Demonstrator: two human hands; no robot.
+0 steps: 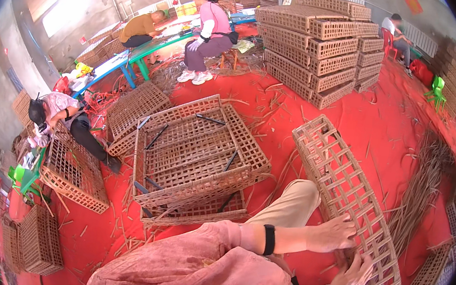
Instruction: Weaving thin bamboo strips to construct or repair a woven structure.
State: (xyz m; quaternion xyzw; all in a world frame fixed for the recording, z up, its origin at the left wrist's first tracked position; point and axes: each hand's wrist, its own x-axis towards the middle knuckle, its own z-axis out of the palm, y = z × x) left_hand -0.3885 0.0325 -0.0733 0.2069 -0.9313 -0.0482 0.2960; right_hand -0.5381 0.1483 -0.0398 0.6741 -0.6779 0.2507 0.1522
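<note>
A brown woven lattice basket (341, 181) stands tilted on its side against my knees, its open-weave side facing up. My left hand (333, 234), with a black band on the wrist, is closed with its fingers curled on the basket's near edge. Just below it, my right hand (353, 276) pinches at the same edge, fingertips close to the left hand's. Whether a loose strip lies between the fingers is too small to tell. Pale strip ends curve out at the basket's lower end.
Stacked woven trays (193, 155) with dark corner pieces lie on the red floor covering (266, 203) to my left. A tall basket stack (327, 58) rises ahead. Loose strips (420, 187) heap at the right. Several people work around, one seated by a green table (157, 47).
</note>
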